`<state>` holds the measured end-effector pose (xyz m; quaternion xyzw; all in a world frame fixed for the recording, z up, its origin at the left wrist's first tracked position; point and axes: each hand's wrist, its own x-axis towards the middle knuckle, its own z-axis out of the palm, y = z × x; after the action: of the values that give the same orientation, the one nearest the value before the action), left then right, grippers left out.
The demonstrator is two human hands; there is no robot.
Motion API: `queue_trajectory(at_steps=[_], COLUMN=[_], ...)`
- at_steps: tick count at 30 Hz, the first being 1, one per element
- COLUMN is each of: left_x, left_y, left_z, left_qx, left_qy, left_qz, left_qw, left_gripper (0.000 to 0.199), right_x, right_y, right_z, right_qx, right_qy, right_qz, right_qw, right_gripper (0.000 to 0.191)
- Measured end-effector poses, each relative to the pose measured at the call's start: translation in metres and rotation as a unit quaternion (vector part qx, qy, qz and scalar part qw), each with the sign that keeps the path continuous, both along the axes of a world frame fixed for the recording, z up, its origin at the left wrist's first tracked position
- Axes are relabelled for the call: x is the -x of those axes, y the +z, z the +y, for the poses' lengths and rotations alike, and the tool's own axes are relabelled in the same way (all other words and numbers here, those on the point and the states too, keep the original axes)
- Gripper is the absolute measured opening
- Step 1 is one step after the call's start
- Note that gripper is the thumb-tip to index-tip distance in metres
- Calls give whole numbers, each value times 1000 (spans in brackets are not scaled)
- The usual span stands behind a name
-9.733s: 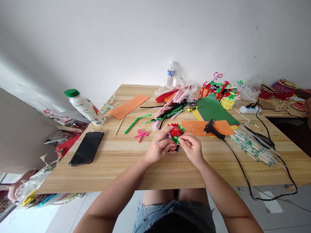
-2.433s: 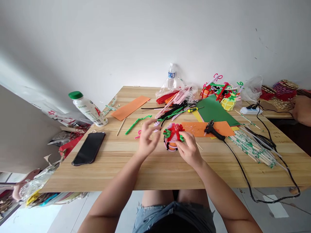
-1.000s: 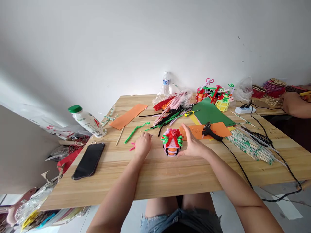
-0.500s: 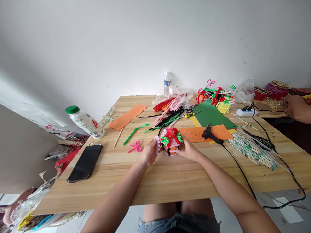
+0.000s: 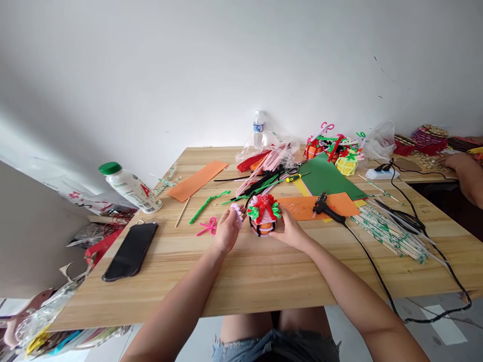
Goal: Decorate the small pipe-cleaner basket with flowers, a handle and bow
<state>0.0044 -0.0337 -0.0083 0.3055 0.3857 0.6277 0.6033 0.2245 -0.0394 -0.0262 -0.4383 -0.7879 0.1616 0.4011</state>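
Wooden worktop (image 5: 264,281), busy. Green paper (image 5: 332,176) toward the back, right of centre. Glue gun (image 5: 330,210) lies over an orange strip (image 5: 296,208). Right hand (image 5: 292,231) grips the right side of a fuzzy basket (image 5: 263,216), upright mid-worktop, red-and-green top. Left hand (image 5: 227,229) pinches a lilac coil (image 5: 237,215) just beside it.

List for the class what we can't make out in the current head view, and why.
Head view:
Lilac coil: partly hidden by the left hand.
Fuzzy ornament, far side: hidden by its own front.
Co-worker's arm: cut off by the right edge.
Writing on the tabletop: too small to read.
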Motion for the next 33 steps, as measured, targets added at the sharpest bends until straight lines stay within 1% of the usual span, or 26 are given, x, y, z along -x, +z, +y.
queue_trajectory(at_steps=[1, 2, 3, 4, 5, 6, 7, 8, 9, 10, 11, 12, 13, 15, 18, 20, 23, 26, 29, 33], left_x=[3, 5, 6, 5, 3, -1, -6, -11, -17, -22, -26, -29, -30, -29, -23, -19, -14, -12, -14, -17], left_y=[4, 9, 14, 18, 22, 25, 27, 28, 29, 29, 28, 27, 26, 25, 22, 20, 19, 22, 29, 34], left_z=[-3, -8, -14, -21, -29, -38, -46, -53, -59, -64, -67, -68, -68, -66, -60, -58, -58, -60, -63, -63], left_qx=[-14, -31, -50, -64, -71, -72, -67, -60, -52, -46, -42, -38, -36, -33, -43, -59, -94, -131, -125, -106], left_qy=[32, 50, 48, 24, -7, -44, -82, -117, -151, -171, -180, -182, -179, -173, -179, -192, -206, -200, -198, -214], left_qz=[-3, -7, -13, -18, -19, -14, -11, -11, -11, -14, -16, -17, -17, -13, 2, 6, 16, 77, 137, 144], left_qw=[999, 998, 998, 998, 997, 996, 994, 991, 987, 984, 983, 982, 983, 984, 983, 980, 974, 968, 963, 960], left_gripper=[23, 24, 26, 29, 33, 36, 37, 37, 36, 35, 35, 34, 34, 34, 30, 29, 34, 35, 34, 38], right_x=[-4, -8, -12, -13, -14, -12, -9, -4, 1, 7, 12, 17, 20, 22, 18, 14, 9, 10, 11, 11], right_y=[5, 12, 19, 27, 35, 42, 48, 53, 55, 56, 56, 54, 53, 50, 48, 49, 49, 48, 49, 52], right_z=[-3, -7, -13, -19, -25, -32, -40, -46, -52, -58, -61, -64, -65, -64, -58, -55, -54, -55, -56, -56], right_qx=[-10, -26, -45, -63, -75, -76, -55, -3, 64, 127, 182, 222, 250, 284, 304, 301, 287, 284, 290, 311], right_qy=[-6, -16, -30, -49, -72, -88, -78, -35, 39, 113, 164, 190, 197, 176, 155, 145, 128, 115, 113, 135], right_qz=[-11, -28, -39, -31, 1, 51, 105, 148, 182, 209, 225, 240, 254, 280, 312, 318, 311, 296, 284, 281], right_qw=[1000, 999, 998, 996, 995, 992, 990, 988, 980, 963, 943, 926, 913, 900, 887, 887, 897, 905, 907, 898], right_gripper=[85, 76, 54, 26, 10, 14, 19, 22, 24, 27, 32, 35, 36, 30, 28, 27, 24, 24, 25, 29])
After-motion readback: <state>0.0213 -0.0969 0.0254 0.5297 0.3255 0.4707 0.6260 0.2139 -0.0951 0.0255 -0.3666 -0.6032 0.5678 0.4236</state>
